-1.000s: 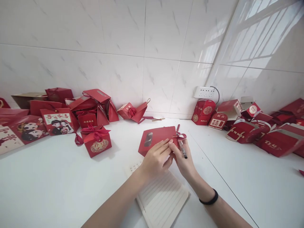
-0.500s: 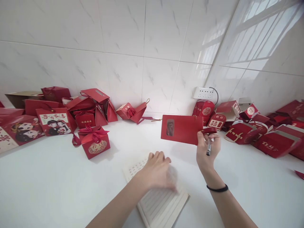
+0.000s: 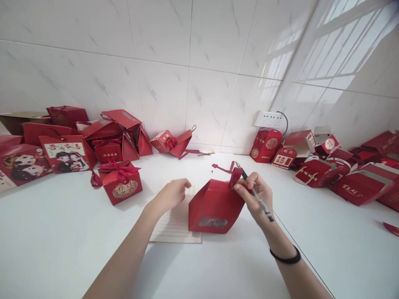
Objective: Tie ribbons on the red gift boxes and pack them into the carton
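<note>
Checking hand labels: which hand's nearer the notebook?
Left. The left hand overlaps the far end of the notebook in view, contact unclear; the right hand is off it, right of the central red box.

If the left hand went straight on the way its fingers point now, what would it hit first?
Probably the red box, near its top edge. Depth is unclear, though: the left hand might pass just behind it, towards the red strip on the table.
</note>
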A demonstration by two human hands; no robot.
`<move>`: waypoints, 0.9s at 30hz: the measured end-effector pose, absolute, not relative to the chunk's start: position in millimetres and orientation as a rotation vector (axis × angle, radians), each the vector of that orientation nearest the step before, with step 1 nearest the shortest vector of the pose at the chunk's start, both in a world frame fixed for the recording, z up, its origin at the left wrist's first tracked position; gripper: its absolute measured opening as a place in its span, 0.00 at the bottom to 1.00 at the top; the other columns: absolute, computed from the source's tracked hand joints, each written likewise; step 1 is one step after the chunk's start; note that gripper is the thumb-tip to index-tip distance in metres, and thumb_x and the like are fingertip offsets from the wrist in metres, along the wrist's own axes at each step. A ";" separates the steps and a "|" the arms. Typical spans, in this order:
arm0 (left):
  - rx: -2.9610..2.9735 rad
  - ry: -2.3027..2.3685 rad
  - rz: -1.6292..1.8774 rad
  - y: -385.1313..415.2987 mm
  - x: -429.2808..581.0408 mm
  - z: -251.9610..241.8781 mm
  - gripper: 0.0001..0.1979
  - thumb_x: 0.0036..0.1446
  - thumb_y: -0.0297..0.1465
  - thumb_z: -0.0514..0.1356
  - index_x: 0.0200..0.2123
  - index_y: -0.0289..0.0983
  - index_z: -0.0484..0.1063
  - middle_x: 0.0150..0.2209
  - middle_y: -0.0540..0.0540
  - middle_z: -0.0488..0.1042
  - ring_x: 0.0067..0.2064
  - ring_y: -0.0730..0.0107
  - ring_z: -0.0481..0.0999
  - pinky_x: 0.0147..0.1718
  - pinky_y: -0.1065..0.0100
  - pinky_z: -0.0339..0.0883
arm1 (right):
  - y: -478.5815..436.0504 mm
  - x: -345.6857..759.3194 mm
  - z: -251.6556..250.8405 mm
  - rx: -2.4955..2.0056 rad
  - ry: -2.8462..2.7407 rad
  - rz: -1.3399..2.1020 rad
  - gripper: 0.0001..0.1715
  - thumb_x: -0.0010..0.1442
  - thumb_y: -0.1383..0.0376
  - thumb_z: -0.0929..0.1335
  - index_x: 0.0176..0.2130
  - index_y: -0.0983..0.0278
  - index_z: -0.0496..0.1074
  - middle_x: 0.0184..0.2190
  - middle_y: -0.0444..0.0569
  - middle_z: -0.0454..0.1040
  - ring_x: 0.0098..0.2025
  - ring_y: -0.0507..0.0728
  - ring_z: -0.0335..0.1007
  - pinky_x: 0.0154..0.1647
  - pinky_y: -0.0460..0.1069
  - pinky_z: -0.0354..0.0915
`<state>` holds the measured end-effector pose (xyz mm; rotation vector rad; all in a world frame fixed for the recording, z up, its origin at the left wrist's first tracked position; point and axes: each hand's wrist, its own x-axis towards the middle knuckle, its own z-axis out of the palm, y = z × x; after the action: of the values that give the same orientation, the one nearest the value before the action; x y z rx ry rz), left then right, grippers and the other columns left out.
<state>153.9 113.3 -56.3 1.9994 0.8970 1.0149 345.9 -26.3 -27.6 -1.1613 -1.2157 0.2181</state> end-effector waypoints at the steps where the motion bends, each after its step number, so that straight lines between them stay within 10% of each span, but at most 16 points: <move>1: 1.976 0.845 0.984 109.9 157.1 -48.8 0.07 0.48 0.34 0.56 0.27 0.41 0.74 0.29 0.46 0.76 0.30 0.63 0.75 0.29 0.67 0.67 | -26.1 341.5 -28.0 -1.168 -1.235 0.192 0.22 0.52 0.57 0.71 0.26 0.61 0.53 0.25 0.45 0.73 0.27 0.54 0.69 0.26 0.48 0.62; 5: 1.819 0.447 1.065 78.7 173.2 -20.3 0.15 0.58 0.39 0.50 0.35 0.37 0.72 0.38 0.44 0.76 0.42 0.64 0.75 0.42 0.65 0.68 | -23.0 318.9 -35.1 -1.182 -1.209 -0.057 0.18 0.54 0.61 0.70 0.29 0.60 0.54 0.31 0.45 0.73 0.33 0.55 0.70 0.32 0.49 0.64; 15: 1.985 0.346 1.495 48.0 186.0 -25.0 0.06 0.52 0.29 0.58 0.33 0.39 0.63 0.33 0.49 0.73 0.30 0.74 0.74 0.33 0.69 0.71 | -22.6 302.3 -46.0 -1.111 -1.298 -0.266 0.14 0.56 0.68 0.66 0.32 0.59 0.53 0.30 0.41 0.65 0.29 0.50 0.65 0.29 0.46 0.60; 27: 2.167 0.197 1.470 45.2 184.1 -16.6 0.12 0.52 0.23 0.55 0.37 0.39 0.75 0.37 0.46 0.75 0.39 0.70 0.75 0.38 0.68 0.73 | -20.3 301.3 -50.7 -1.012 -1.279 -0.389 0.15 0.53 0.72 0.66 0.33 0.59 0.54 0.36 0.45 0.63 0.37 0.52 0.66 0.34 0.48 0.64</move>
<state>184.1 45.2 -16.6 2.1668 0.1974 1.4701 301.3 -20.3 -50.7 -1.0119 -1.2791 -0.3893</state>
